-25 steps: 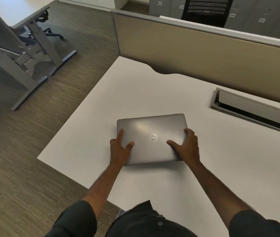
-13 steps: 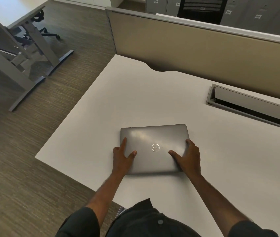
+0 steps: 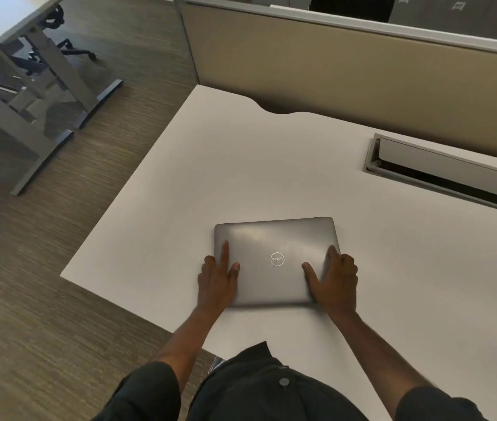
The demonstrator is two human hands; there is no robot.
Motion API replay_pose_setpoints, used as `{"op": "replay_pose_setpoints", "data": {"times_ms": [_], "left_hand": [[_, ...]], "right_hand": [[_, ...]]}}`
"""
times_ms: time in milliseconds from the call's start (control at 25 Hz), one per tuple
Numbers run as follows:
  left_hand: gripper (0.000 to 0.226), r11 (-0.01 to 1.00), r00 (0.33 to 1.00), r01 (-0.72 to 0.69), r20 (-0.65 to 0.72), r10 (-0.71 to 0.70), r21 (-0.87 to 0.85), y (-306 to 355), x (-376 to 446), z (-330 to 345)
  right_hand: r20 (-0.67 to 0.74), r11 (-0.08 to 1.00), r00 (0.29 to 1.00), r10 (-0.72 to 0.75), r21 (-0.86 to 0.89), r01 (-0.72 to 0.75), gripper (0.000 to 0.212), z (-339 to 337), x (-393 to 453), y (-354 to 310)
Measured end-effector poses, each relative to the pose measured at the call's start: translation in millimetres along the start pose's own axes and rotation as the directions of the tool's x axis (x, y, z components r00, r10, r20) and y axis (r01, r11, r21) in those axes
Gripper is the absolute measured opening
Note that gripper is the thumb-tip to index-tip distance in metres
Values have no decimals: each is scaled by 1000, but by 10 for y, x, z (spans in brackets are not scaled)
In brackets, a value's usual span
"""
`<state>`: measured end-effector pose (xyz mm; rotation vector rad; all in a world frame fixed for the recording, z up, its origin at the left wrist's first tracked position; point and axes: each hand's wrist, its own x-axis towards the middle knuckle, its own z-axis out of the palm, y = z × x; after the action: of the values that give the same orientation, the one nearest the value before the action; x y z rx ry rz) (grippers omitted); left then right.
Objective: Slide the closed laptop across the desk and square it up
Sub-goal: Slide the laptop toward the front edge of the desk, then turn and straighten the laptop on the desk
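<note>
Closed laptop (image 3: 274, 256) is lying flat on white counter (image 3: 241, 165); left hand (image 3: 217, 279) and right hand (image 3: 333, 282) are pressing flat, fingers spread, on its near corners.

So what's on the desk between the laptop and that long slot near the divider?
Nothing: in the head view the white desk is bare between the laptop and the slot.

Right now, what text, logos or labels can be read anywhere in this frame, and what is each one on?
"DELL": round logo on the lid of the closed laptop, seen upside down from the head camera.
Small white labels on the grey cabinets behind the partition: too small and blurred to read.
No other text shows on the desk or elsewhere.
</note>
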<state>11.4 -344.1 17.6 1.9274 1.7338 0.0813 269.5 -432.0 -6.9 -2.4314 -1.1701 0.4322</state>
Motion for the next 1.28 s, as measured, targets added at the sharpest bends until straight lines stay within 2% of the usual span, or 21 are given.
{"op": "replay_pose_setpoints", "data": {"times_ms": [160,440,600,720,840,960,1120,1280], "left_hand": [[64,988,998,-49,-17,52,147,-25,-11,-4],[64,976,998,-59,-23,66,209,-61,-1,-15],[68,967,998,-32,-52,47,253,-65,-22,-22],[73,995,994,47,-106,-38,84,-18,-55,-11],[78,987,992,114,-40,-120,-112,58,-16,-11],[88,971,984,179,14,-179,-156,155,55,-40],[96,914,962,272,49,-270,-300,173,139,-74],[103,888,962,271,82,-259,-372,130,219,-125]], "right_hand": [[1,998,1000,7,-58,-7,77,9,-23,-3],[-17,991,1000,21,-135,-23,74,31,-67,-61],[-40,992,999,7,-122,-12,71,38,-80,-73],[-65,994,998,8,-112,-15,73,44,-75,-65],[-45,992,999,25,-119,-30,82,46,-58,-80],[-31,991,998,62,-119,-66,90,46,-2,-148],[-20,992,993,116,-54,-117,93,52,47,-196],[4,987,987,159,23,-159,94,10,112,-192]]}}
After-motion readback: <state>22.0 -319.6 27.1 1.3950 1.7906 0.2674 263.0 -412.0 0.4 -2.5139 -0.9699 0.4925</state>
